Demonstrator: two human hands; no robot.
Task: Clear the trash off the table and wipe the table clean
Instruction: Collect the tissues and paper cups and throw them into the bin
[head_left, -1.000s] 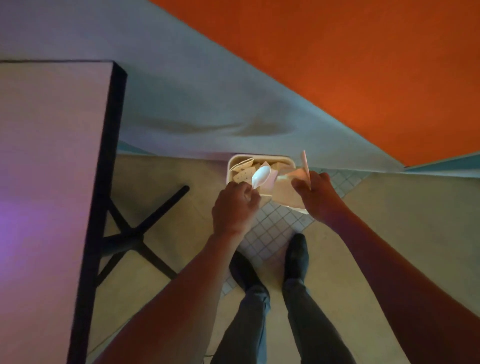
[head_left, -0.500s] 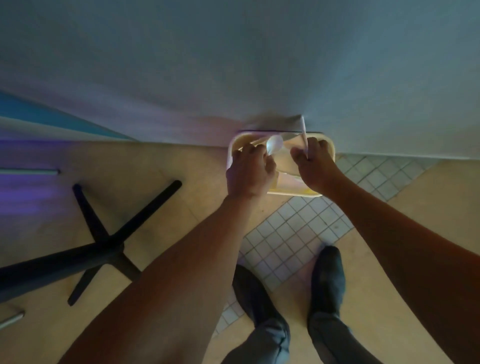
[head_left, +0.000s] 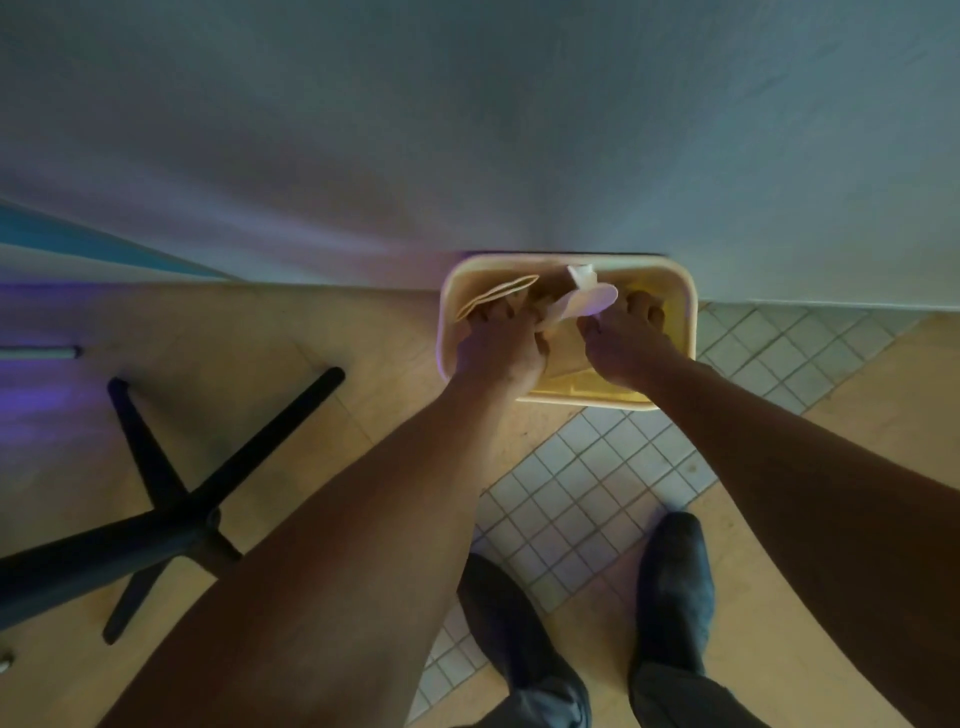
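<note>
- The trash-clearing step is in hand: both hands reach down into a yellow bin (head_left: 685, 317) standing on the floor against the wall.
- The left hand (head_left: 501, 348) has its grip curled round crumpled paper trash (head_left: 584, 299), which sticks up just beyond its fingers, inside the bin.
- The right hand (head_left: 621, 345) is beside that paper; whether its grip is clenched on anything I cannot tell (fingers point away).
- Next, probably: release both grips, then return to the table for wiping.
</note>
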